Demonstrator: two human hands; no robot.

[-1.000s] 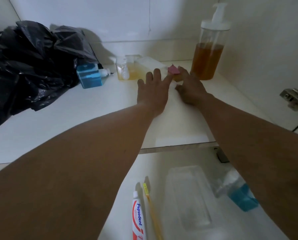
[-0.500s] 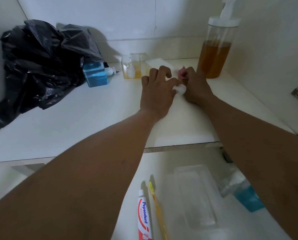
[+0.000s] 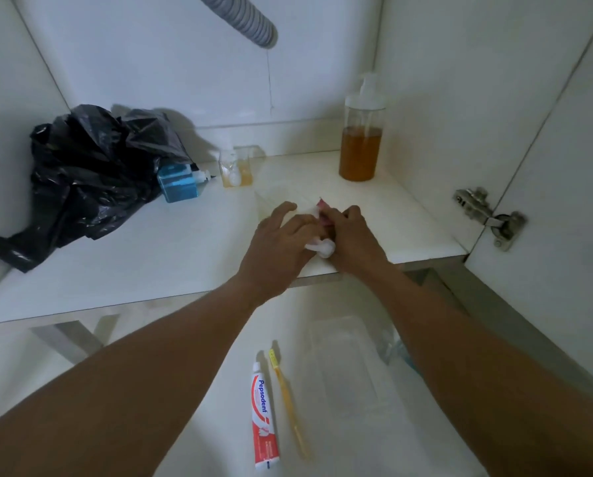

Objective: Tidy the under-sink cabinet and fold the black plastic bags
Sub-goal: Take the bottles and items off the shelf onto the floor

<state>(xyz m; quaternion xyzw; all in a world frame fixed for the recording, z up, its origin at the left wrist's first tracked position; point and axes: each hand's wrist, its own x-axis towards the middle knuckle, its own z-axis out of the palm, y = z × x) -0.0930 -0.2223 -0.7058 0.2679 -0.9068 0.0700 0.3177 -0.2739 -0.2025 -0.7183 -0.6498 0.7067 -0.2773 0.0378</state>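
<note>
From the head camera, two bare forearms reach into the white under-sink cabinet (image 3: 116, 270), and the left hand (image 3: 277, 249) and right hand (image 3: 353, 241) meet near the front edge of its floor. Counted on that floor: one crumpled heap of black plastic bags (image 3: 95, 177) against the left wall, one blue bottle (image 3: 178, 182) lying on its side and touching the heap, one small clear bottle of yellow liquid (image 3: 234, 170) just beside it, and one tall pump dispenser of amber liquid (image 3: 361, 142) upright in the right rear corner. One grey ribbed drain hose (image 3: 246, 18) hangs in from the top, and one metal hinge (image 3: 487, 215) sits on the right-hand door. On the lower surface in front lie one toothpaste tube (image 3: 263, 414) and one yellow toothbrush (image 3: 288, 401) side by side, plus one clear plastic container (image 3: 350, 366); a bluish object shows beside the right forearm, too hidden to name. The left hand lies palm down, fingers loosely spread and curled. The right hand is closed around a small pink item (image 3: 322, 210) and a wad of white material (image 3: 322, 247), which bulges between the two hands; whether the left hand also grips it cannot be told. The bags lie well apart from both hands, far to their left, untouched and unfolded.
</note>
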